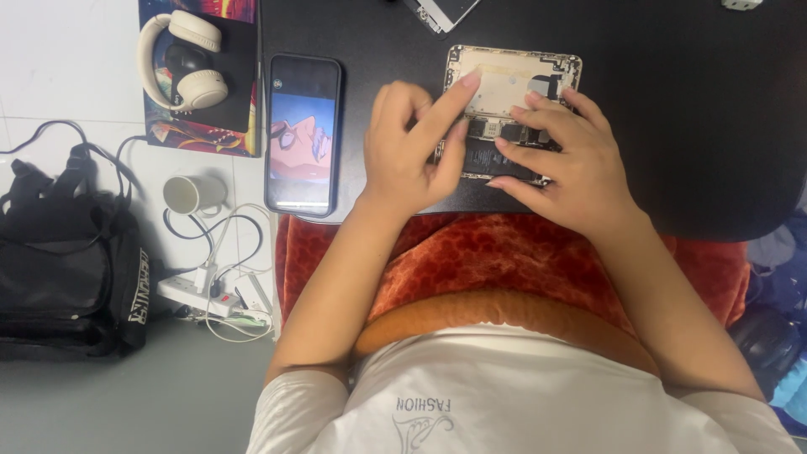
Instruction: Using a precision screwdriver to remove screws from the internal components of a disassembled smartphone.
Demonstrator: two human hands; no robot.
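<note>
A: What are the hands doing?

B: Both rest on an opened phone (pixel 511 88) that lies back-off on the black tabletop (pixel 689 109), near its front edge. The left hand (pixel 414 151) has its index finger stretched out, the tip touching the pale upper part of the phone's insides; the other fingers are curled loosely. It pinches nothing that I can make out.

A: And the right?

B: The right hand (pixel 561 160) lies over the lower right part of the phone, fingers spread and pressing flat on the dark section. Whether anything small sits under the fingertips, I cannot tell.

A: What else is on the tabletop?

B: A second phone (pixel 303 133) just left of the left hand, screen lit with a cartoon picture. At the far edge a part (pixel 439 12) of another opened device shows, cut off by the frame.

A: And beside the tabletop?

B: To the left, cream headphones (pixel 183 59) on a colourful box (pixel 202 133). On the floor below them a mug (pixel 189 194), a power strip (pixel 202 296) with white cables, and a black bag (pixel 67 269). The person's lap is covered in an orange-red cloth (pixel 504 252).
</note>
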